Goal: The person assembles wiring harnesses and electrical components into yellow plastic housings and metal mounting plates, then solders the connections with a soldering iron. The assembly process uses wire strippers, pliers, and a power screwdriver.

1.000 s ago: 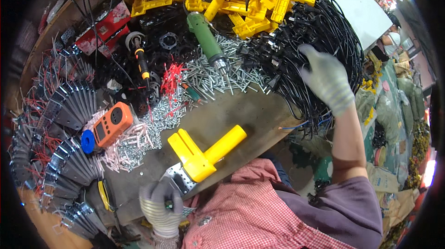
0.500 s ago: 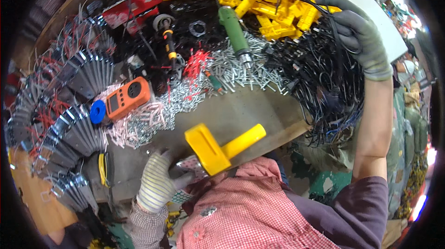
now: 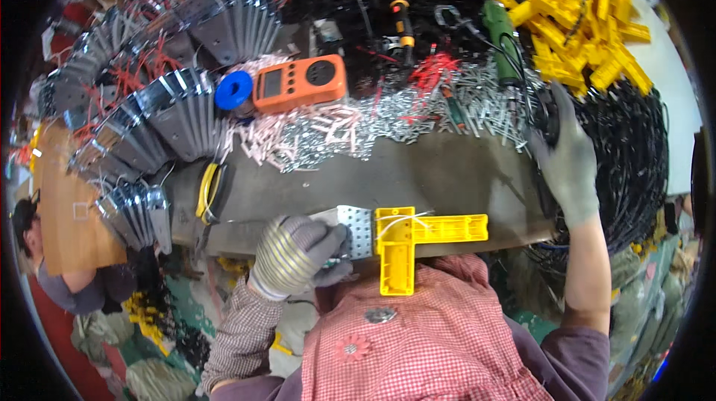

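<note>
Head view, left hand gripping perforated metal plate on yellow bracket; right hand spread on black cables

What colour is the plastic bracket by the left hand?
Yellow bracket, clearest in the head view.

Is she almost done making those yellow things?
Looks early. Done: fanned rows of metal plates with red wires at the bench's left. In hand: the left hand holds a yellow plastic bracket on a perforated plate; the right hand touches black cables. Left: a big yellow pile.
</note>
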### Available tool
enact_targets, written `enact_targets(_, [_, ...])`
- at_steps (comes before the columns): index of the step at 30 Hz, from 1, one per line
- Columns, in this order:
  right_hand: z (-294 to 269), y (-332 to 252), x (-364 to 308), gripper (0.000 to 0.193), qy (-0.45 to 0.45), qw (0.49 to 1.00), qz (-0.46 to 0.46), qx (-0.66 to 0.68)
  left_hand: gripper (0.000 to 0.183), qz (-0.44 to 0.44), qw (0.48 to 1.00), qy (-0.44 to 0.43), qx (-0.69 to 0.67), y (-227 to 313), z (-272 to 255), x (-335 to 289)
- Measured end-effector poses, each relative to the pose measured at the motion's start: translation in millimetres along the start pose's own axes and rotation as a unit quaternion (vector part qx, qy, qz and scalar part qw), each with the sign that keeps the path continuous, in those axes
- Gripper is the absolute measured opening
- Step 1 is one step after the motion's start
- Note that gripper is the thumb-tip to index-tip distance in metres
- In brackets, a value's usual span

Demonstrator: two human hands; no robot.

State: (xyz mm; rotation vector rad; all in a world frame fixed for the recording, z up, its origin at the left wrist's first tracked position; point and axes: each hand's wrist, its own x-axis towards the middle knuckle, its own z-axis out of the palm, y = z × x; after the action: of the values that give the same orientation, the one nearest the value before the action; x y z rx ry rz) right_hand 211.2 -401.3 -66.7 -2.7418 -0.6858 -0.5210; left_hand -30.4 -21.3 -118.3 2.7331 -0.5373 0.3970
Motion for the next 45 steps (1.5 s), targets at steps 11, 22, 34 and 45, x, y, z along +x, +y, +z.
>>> enact_targets(11, [-9, -25, -10, 0.074, -0.052, 0.743, 0.22, 0.63, 0.011, -0.103, 0.976, -0.045, 0.188, -46, 9, 48])
enact_targets(22, [-2, 3, -82, 0.038, -0.104, 0.935, 0.202, 0.273, 0.01, -0.03, 0.962, -0.072, 0.263, -60, 21, 69])
enact_targets(34, [-25, -56, -52, 0.047, -0.17, 0.944, -0.243, 0.144, 0.022, -0.02, 0.974, -0.068, 0.214, -68, 20, 71])
enact_targets(45, [-18, -13, -27, 0.038, -0.29, 0.847, -0.233, 0.38, 0.013, -0.23, 0.921, 0.124, -0.29, 18, 21, 41])
